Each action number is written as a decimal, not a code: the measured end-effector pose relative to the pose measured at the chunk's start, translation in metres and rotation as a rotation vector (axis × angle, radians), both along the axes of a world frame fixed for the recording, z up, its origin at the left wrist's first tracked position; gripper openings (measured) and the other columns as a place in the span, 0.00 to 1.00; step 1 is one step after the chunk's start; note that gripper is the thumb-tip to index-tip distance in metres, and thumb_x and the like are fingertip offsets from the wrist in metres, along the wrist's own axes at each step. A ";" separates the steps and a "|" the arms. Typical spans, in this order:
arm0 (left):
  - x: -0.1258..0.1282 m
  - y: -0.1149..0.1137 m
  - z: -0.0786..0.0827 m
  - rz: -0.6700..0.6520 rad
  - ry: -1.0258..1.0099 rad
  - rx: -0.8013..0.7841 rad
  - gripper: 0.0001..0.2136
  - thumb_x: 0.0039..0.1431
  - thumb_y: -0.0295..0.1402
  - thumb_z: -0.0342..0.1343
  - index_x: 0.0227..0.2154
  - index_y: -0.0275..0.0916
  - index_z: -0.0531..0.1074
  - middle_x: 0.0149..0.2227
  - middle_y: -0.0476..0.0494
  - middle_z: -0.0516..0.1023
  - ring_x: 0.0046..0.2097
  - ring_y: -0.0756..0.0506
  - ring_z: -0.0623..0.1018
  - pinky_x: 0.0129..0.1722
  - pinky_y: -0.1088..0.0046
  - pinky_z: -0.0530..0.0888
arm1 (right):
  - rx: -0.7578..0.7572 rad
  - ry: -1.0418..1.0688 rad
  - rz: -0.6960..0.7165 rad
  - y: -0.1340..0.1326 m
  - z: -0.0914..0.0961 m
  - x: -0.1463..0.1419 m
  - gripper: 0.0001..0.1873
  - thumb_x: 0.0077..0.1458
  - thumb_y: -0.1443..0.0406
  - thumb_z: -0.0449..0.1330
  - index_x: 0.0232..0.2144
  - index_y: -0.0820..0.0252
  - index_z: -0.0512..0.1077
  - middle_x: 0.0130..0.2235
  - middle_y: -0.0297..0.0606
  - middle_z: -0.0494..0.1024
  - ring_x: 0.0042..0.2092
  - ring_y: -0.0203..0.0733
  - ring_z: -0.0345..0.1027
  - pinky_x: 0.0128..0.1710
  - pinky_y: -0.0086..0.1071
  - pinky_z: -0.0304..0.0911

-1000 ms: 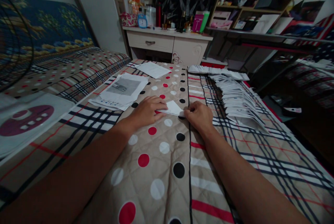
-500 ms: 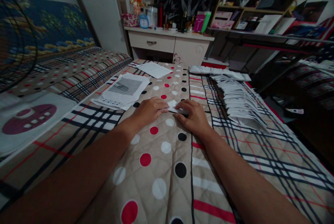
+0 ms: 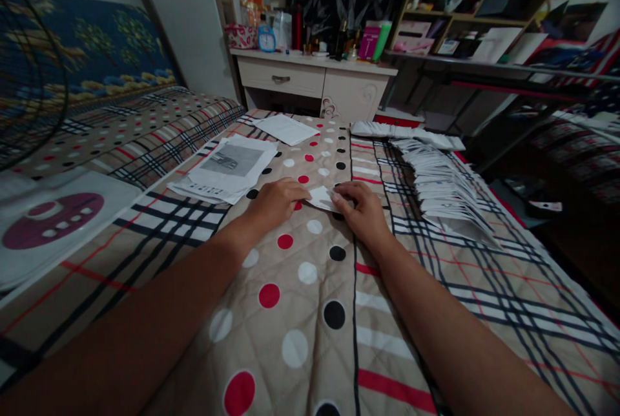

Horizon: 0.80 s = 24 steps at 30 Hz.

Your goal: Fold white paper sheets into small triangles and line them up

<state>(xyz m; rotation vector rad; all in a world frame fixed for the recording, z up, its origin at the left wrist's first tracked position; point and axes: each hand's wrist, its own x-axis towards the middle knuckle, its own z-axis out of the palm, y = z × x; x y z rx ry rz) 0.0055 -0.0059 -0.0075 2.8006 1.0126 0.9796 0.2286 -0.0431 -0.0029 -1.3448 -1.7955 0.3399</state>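
A small folded white paper (image 3: 320, 199) lies low over the dotted bedspread (image 3: 290, 274), between my two hands. My left hand (image 3: 278, 201) has its fingers together, with the tips on the paper's left corner. At the opposite end, my right hand (image 3: 364, 210) pinches the paper's right edge between thumb and fingers. The undersides of both hands are hidden. To the left is a pile of printed sheets (image 3: 231, 165), the top one bearing a grey picture. Another white sheet (image 3: 285, 129) rests farther back.
On the right, a long row of folded papers (image 3: 443, 187) fans out, with another row (image 3: 407, 135) behind it. A white bag (image 3: 62, 222) with a purple print sits at the left. Beyond the bed stands a white dresser (image 3: 283, 77) holding a blue clock (image 3: 266, 38).
My right hand's fingers have drawn back to the right edge of the folded paper, so more of its white face shows. My left hand has shifted slightly left.
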 end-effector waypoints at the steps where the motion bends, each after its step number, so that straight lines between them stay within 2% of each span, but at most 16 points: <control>1: 0.000 0.000 0.001 -0.023 -0.063 0.003 0.19 0.49 0.13 0.51 0.36 0.40 0.80 0.39 0.44 0.83 0.44 0.44 0.79 0.45 0.64 0.76 | -0.033 0.065 -0.025 0.001 -0.001 0.001 0.14 0.56 0.59 0.61 0.40 0.62 0.78 0.42 0.45 0.79 0.44 0.47 0.73 0.46 0.41 0.67; 3: 0.002 -0.002 0.005 -0.058 -0.230 -0.015 0.18 0.48 0.13 0.49 0.30 0.39 0.79 0.38 0.44 0.83 0.43 0.45 0.80 0.45 0.65 0.77 | -0.111 0.204 -0.042 0.002 -0.001 0.001 0.18 0.56 0.56 0.60 0.43 0.62 0.77 0.42 0.45 0.80 0.43 0.47 0.74 0.45 0.41 0.68; 6: 0.005 -0.006 0.012 -0.080 -0.429 -0.144 0.16 0.47 0.13 0.49 0.23 0.38 0.77 0.42 0.42 0.82 0.46 0.45 0.80 0.49 0.64 0.75 | -0.220 0.418 0.045 0.002 0.001 0.000 0.23 0.52 0.52 0.63 0.45 0.62 0.76 0.42 0.44 0.81 0.41 0.46 0.75 0.41 0.39 0.69; 9: 0.007 -0.010 0.017 -0.108 -0.516 -0.322 0.13 0.47 0.16 0.51 0.20 0.37 0.76 0.47 0.41 0.80 0.49 0.44 0.78 0.52 0.62 0.73 | -0.345 0.589 0.182 -0.002 0.008 -0.005 0.25 0.46 0.52 0.67 0.41 0.63 0.77 0.36 0.42 0.82 0.34 0.42 0.74 0.33 0.33 0.69; 11: 0.009 -0.011 0.018 -0.130 -0.559 -0.409 0.10 0.48 0.18 0.54 0.20 0.37 0.76 0.50 0.40 0.79 0.52 0.42 0.77 0.55 0.61 0.71 | -0.441 0.654 0.247 -0.005 0.012 -0.008 0.22 0.41 0.54 0.70 0.36 0.63 0.77 0.30 0.38 0.81 0.29 0.38 0.72 0.27 0.29 0.66; 13: 0.012 -0.013 0.019 -0.126 -0.631 -0.479 0.07 0.49 0.21 0.57 0.22 0.37 0.77 0.53 0.39 0.76 0.55 0.41 0.75 0.56 0.62 0.71 | -0.512 0.690 0.257 -0.009 0.015 -0.012 0.17 0.38 0.57 0.72 0.29 0.62 0.76 0.23 0.33 0.77 0.22 0.32 0.66 0.20 0.24 0.60; 15: 0.016 -0.015 0.019 -0.075 -0.765 -0.578 0.06 0.50 0.24 0.58 0.31 0.36 0.78 0.54 0.38 0.75 0.55 0.41 0.75 0.52 0.63 0.73 | -0.536 0.725 0.206 -0.011 0.017 -0.014 0.14 0.39 0.59 0.71 0.24 0.62 0.73 0.18 0.29 0.73 0.17 0.28 0.59 0.15 0.22 0.54; 16: 0.018 -0.016 0.019 -0.037 -0.853 -0.639 0.09 0.51 0.26 0.59 0.36 0.36 0.78 0.54 0.37 0.75 0.53 0.41 0.76 0.49 0.64 0.76 | -0.537 0.753 0.173 -0.011 0.017 -0.015 0.13 0.40 0.60 0.70 0.24 0.61 0.72 0.17 0.28 0.72 0.16 0.28 0.59 0.14 0.21 0.54; 19: 0.023 -0.018 0.019 0.060 -1.055 -0.823 0.17 0.55 0.34 0.59 0.47 0.35 0.72 0.50 0.35 0.77 0.44 0.43 0.80 0.38 0.68 0.79 | -0.551 0.849 0.119 -0.012 0.016 -0.019 0.13 0.40 0.62 0.69 0.25 0.60 0.70 0.19 0.31 0.75 0.18 0.32 0.67 0.17 0.22 0.63; 21: 0.025 -0.020 0.017 0.085 -1.052 -0.896 0.20 0.53 0.36 0.62 0.48 0.33 0.72 0.44 0.35 0.80 0.40 0.45 0.81 0.35 0.71 0.78 | -0.580 0.895 0.138 -0.012 0.016 -0.022 0.13 0.39 0.63 0.69 0.27 0.60 0.69 0.22 0.34 0.78 0.21 0.36 0.73 0.21 0.25 0.69; 24: 0.026 -0.020 0.015 0.071 -0.942 -0.933 0.20 0.47 0.34 0.67 0.44 0.31 0.75 0.39 0.38 0.81 0.37 0.47 0.80 0.35 0.74 0.77 | -0.628 0.905 0.201 -0.015 0.017 -0.027 0.15 0.38 0.63 0.70 0.29 0.59 0.69 0.26 0.35 0.80 0.24 0.39 0.75 0.24 0.28 0.72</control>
